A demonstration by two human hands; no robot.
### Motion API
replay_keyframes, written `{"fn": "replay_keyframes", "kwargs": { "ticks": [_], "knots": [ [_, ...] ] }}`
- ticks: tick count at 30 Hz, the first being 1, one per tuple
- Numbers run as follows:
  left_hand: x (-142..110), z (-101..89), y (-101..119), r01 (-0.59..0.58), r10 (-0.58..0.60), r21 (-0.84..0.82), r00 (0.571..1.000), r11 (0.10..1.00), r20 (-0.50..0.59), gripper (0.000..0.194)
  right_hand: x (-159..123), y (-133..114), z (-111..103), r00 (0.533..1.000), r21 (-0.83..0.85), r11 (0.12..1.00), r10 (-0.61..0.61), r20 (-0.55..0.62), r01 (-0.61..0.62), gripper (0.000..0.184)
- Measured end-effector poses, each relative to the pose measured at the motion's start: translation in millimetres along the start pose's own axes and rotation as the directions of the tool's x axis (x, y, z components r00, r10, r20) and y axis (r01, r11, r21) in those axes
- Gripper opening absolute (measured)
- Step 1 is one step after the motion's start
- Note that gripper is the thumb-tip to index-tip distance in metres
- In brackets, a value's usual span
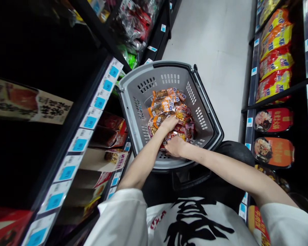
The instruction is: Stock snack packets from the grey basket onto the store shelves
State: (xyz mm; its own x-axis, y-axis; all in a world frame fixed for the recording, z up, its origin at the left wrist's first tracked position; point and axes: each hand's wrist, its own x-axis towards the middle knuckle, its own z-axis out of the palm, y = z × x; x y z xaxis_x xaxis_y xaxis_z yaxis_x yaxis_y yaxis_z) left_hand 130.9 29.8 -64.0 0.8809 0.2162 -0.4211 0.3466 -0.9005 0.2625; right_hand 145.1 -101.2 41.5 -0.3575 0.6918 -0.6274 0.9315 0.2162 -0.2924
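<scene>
A grey shopping basket [154,70] with a black handle sits in front of my legs. Inside it lies a heap of small snack packets [162,106], mostly orange and clear, with red and purple ones nearer the right side. My left hand [170,122] reaches into the middle of the heap, its fingers curled at a packet with a yellow patch. Closer to me, my right hand [176,146] is bent down at the near edge of the heap, fingers closed around a red-and-yellow packet. Packets hide the fingertips of both hands.
At left, a dark shelf with a strip of blue price tags [89,122] runs close beside the basket, holding boxed goods. Shelves on the right carry red and yellow bags [276,61] and oval tubs [274,152]. The pale floor [213,41] stretches ahead between them.
</scene>
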Motion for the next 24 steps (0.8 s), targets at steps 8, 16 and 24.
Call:
{"fn": "replay_keyframes", "kwargs": {
  "ticks": [8, 16, 24],
  "knots": [
    [6, -38.1, -17, 0.016, -0.227, -0.354, 0.793, 0.935, -0.565, 0.026, -6, 3, -5, 0.997, 0.048, 0.996, 0.075, -0.034, -0.073, 0.035],
    [-13, -75.8, -38, -0.664, -0.593, -0.704, 0.469, 0.253, -0.655, 0.045, 1, 6, -2, 0.953, 0.427, 0.897, 0.219, -0.211, -0.112, 0.038],
    [-44, -78.3, -40, -0.590, -0.594, -0.768, 0.534, 0.248, -0.602, 0.050, 27, 1, -14, 0.857, 0.963, 0.113, 0.440, -0.269, 0.244, 0.047]
  ]
}}
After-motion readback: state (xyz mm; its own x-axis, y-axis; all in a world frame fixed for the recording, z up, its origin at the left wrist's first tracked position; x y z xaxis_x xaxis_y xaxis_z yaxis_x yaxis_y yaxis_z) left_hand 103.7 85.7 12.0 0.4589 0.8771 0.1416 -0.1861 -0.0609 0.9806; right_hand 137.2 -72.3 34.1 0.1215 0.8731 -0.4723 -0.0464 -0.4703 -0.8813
